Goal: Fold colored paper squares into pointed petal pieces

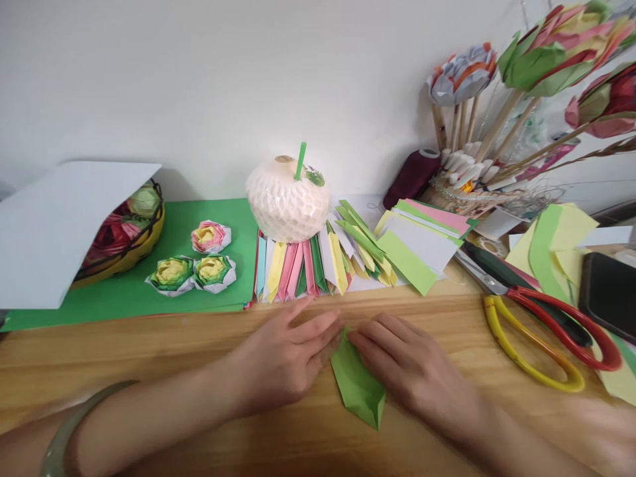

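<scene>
A small sheet of light green paper [355, 381], partly folded, lies on the wooden table between my hands. Its upper end comes to a point, and a raised fold shows at its lower right corner. My left hand [293, 351] has its fingertips closed at the upper left edge of the paper, with the index finger lifted a little. From the other side, my right hand [402, 358] has bent fingers closed on the paper's upper right edge. The fingertips of the two hands are close together, and the left thumb is mostly hidden.
Folded paper strips [298, 268] and loose sheets [417, 242] lie beyond my hands, near a white drink container [288, 202]. Scissors [507, 288] and a phone [609, 291] are at right. Paper flowers [211, 236] rest on green sheets [199, 212], beside a basket [142, 248].
</scene>
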Tool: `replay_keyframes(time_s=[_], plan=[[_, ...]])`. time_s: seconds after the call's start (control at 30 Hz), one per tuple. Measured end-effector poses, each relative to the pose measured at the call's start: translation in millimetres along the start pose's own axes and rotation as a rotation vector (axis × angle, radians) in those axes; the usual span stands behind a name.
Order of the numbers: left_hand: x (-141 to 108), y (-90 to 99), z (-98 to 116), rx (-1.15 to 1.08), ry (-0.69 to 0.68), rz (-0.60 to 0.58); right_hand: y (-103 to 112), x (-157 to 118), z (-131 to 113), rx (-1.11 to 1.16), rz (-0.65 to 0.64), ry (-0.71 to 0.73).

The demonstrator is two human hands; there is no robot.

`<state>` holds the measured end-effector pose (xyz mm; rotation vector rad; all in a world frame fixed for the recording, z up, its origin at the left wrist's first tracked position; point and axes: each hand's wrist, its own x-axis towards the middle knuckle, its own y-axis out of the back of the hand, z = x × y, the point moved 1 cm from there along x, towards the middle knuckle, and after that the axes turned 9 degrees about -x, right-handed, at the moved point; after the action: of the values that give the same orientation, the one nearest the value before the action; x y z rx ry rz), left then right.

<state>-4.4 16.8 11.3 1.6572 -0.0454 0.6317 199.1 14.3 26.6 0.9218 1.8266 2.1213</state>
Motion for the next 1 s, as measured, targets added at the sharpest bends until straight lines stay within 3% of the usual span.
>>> replay_keyframes(time_s=[1.0], plan=[[-3.8,-3.4,0.7,-0.061,0.037,-0.006,-1.5,0.6,1.8,0.006,-0.019,0.042]])
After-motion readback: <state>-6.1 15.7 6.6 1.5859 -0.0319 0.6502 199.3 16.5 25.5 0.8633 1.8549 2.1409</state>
